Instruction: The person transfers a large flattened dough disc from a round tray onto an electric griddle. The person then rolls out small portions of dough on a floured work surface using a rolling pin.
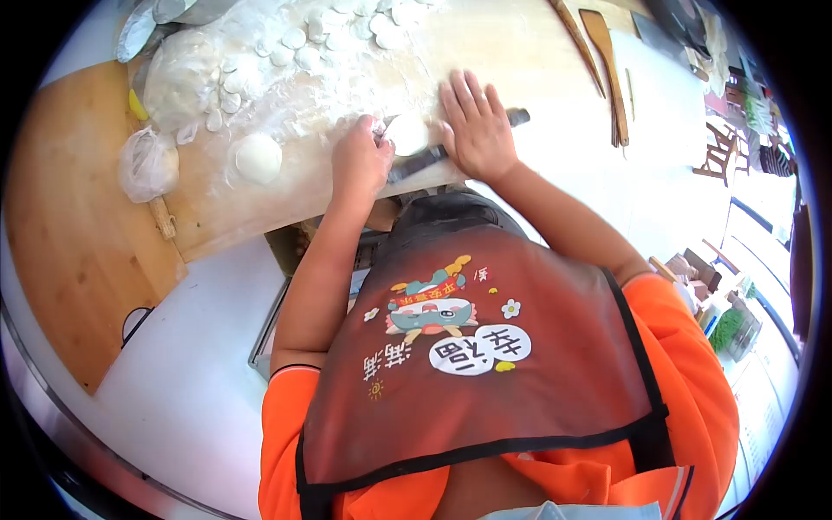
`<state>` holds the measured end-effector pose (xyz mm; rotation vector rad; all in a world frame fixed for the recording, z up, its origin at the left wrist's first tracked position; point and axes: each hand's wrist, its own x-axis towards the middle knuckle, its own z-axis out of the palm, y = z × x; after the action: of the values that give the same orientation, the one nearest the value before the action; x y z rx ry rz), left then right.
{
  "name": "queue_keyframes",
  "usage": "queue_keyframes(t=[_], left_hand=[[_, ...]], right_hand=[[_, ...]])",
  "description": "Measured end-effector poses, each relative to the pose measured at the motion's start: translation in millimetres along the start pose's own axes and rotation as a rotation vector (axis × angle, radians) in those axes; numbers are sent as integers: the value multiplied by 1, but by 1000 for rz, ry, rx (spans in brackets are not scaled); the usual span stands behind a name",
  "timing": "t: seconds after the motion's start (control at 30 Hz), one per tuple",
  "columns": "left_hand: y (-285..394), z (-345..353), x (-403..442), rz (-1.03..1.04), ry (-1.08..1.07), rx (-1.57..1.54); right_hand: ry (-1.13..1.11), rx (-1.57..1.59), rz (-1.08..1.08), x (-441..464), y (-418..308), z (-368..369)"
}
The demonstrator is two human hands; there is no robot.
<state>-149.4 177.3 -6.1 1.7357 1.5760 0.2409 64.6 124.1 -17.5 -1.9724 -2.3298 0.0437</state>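
My left hand (pixel 362 160) is closed, its thumb and fingers pinching the near-left edge of a flat, round dough wrapper (pixel 407 133). My right hand (pixel 478 130) lies palm down with fingers stretched out over a dark rolling pin (pixel 419 165). The pin slants across the floured board just beside the wrapper, and its far end shows past my right hand. Its middle is hidden under the palm. To the left of my left hand rests a larger round piece of dough (pixel 258 159).
Several small dough discs (pixel 308 58) lie in flour at the back. Plastic-covered dough (pixel 184 80) and a knotted plastic bag (pixel 149 166) stand at the left. A wooden spatula (pixel 607 65) and a wooden stick (pixel 579 39) lie at the right. The board's near edge (pixel 286 227) faces me.
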Motion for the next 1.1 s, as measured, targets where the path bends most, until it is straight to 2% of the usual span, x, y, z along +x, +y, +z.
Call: queue_keyframes(t=[0.1,0.2,0.3,0.43,0.53,0.63,0.77,0.83,0.9,1.0,1.1], left_hand=[[2,-5,5,-24,-42,32],[-9,-1,29,198,82,177],[-5,-11,37,143,-114,188],[-5,-7,21,84,-80,104],[-8,0,4,33,-9,12],[-20,5,10,152,157,109],[-9,-6,30,155,-28,78],[-4,-12,32,172,-76,151],[-4,-11,23,139,-46,125],[-8,-1,7,53,-1,22],[-11,-1,-1,34,72,0]], right_hand=[[81,25,6,54,5,12],[65,36,59,102,8,18],[19,4,46,85,6,19],[-115,-15,-11,-7,-3,-4],[24,0,-23,17,-1,7],[102,27,-11,75,7,17],[112,-42,25,97,6,16],[22,25,25,61,0,6],[1,-7,-17,8,-6,6],[-10,-20,-44,-6,-5,2],[77,14,-41,44,0,12]])
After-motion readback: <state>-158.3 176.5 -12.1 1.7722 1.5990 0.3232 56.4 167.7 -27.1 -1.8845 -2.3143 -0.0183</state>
